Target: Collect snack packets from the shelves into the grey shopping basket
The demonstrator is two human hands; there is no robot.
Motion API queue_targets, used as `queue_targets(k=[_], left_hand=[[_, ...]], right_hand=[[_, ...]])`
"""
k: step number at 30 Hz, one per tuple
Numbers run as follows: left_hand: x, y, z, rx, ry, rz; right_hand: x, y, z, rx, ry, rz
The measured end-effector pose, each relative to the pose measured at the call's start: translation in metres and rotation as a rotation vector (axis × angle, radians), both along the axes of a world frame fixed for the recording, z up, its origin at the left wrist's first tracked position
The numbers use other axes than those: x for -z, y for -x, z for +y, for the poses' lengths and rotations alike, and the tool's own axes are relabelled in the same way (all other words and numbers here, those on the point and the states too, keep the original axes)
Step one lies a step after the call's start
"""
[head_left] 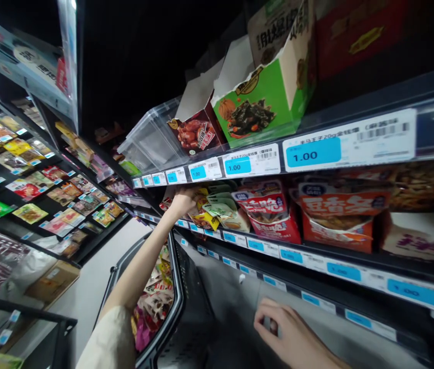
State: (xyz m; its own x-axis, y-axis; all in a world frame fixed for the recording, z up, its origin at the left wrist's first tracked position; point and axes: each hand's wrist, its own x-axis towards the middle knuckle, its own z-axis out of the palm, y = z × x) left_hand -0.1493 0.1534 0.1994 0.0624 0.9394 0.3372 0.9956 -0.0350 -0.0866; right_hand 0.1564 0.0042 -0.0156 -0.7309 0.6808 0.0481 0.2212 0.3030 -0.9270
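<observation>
My left hand (181, 201) reaches up to the second shelf, its fingers closed round the top of a yellow and red snack packet (205, 218) at the left end of a row of bags. Pale green packets (220, 207) lie right beside it. My right hand (282, 333) is low down against the grey front of a lower shelf (317, 328). Its fingers are curled in, and what they hold, if anything, is hidden. A black basket (178, 302) with several colourful snack packets in it sits below my left arm.
Red snack bags (269, 212) fill the shelf to the right, behind blue price tags (313, 152). Above stand an open green carton (267, 97), a red carton (196, 133) and a clear plastic bin (151, 141). Another snack rack (28, 179) lines the left of the aisle.
</observation>
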Motion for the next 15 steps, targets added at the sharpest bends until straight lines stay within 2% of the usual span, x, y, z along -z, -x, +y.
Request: queue_targets(k=[3, 7, 11, 15], left_hand=[[0.007, -0.006, 0.0, -0.027, -0.055, 0.071], [0.009, -0.009, -0.014, 0.007, -0.142, 0.08], [0.006, -0.01, -0.026, 0.083, 0.046, 0.003], [0.002, -0.013, -0.021, 0.092, 0.226, -0.071]], right_hand=[[0.003, 0.001, 0.001, 0.009, 0.004, 0.038], [0.007, 0.003, 0.0, 0.031, -0.001, 0.088], [0.008, 0.001, -0.001, -0.002, 0.028, 0.045], [0.009, 0.001, -0.003, -0.037, 0.041, -0.003]])
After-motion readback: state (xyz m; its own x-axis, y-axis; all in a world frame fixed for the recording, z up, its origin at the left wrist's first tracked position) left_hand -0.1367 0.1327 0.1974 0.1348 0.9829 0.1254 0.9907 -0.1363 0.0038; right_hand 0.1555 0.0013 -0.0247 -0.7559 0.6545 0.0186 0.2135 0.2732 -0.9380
